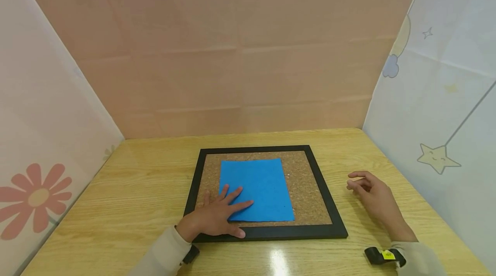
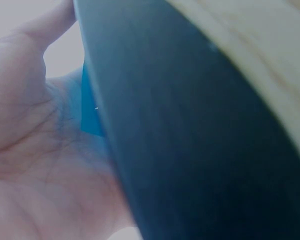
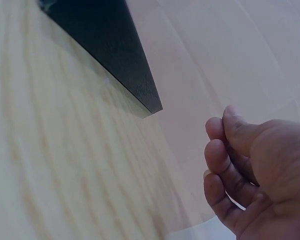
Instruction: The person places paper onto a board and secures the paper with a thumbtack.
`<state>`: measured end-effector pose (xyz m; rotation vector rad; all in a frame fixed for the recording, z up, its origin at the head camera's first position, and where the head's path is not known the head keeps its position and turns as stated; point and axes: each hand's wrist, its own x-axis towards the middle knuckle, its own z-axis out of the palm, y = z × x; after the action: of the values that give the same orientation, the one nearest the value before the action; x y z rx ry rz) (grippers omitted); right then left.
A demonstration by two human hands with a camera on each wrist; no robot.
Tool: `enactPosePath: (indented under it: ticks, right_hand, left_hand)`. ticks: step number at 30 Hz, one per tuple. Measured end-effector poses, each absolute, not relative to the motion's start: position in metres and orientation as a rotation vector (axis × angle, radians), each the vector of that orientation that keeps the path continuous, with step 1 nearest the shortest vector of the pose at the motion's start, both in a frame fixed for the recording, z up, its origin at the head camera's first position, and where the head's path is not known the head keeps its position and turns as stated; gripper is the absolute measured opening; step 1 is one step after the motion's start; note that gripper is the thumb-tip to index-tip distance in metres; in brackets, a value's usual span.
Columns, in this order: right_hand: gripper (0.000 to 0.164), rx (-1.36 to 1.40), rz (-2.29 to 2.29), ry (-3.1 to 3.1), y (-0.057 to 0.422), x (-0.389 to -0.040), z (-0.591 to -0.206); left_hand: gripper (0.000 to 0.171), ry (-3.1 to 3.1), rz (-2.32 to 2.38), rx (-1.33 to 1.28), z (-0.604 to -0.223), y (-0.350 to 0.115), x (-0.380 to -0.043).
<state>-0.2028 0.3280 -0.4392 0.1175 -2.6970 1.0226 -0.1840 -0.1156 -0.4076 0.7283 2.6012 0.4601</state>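
Observation:
A blue sheet (image 1: 261, 181) lies flat on a cork board (image 1: 310, 190) with a black frame (image 1: 339, 224). My left hand (image 1: 215, 215) rests on the sheet's lower left part with its fingers spread. Its thumb reaches over the frame's near edge. Close up in the left wrist view, the palm (image 2: 35, 145) is beside the frame (image 2: 170, 125), and a bit of the blue sheet shows between them. My right hand (image 1: 377, 200) is held right of the board, fingers loosely bent. In the right wrist view nothing shows between the thumb and fingertips (image 3: 217, 155).
The board lies on a light wooden table (image 1: 151, 177). Behind stands a plain pinkish-brown backdrop (image 1: 240, 73). Printed side panels close in the left (image 1: 58, 95) and right (image 1: 438, 108). A tiny white speck (image 1: 288, 175) shows on the cork right of the sheet.

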Motion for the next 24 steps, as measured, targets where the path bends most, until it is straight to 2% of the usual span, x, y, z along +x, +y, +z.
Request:
enactPosePath:
  ticks: [7, 15, 24]
  right_hand:
    - [0.03, 0.131, 1.037, -2.7, 0.322, -0.203, -0.435]
    - [0.018, 0.384, 1.214, -2.693, 0.283, -0.207, -0.413]
    - [0.028, 0.541, 1.485, -2.897, 0.22, -0.25, -0.389]
  left_hand:
    - [0.077, 2.597, 0.464, 0.74, -0.409, -0.116, -0.184]
    - [0.077, 2.597, 0.471, 0.746, -0.408, -0.118, -0.184]
    - [0.076, 2.593, 0.471, 0.744, -0.409, -0.117, -0.185]
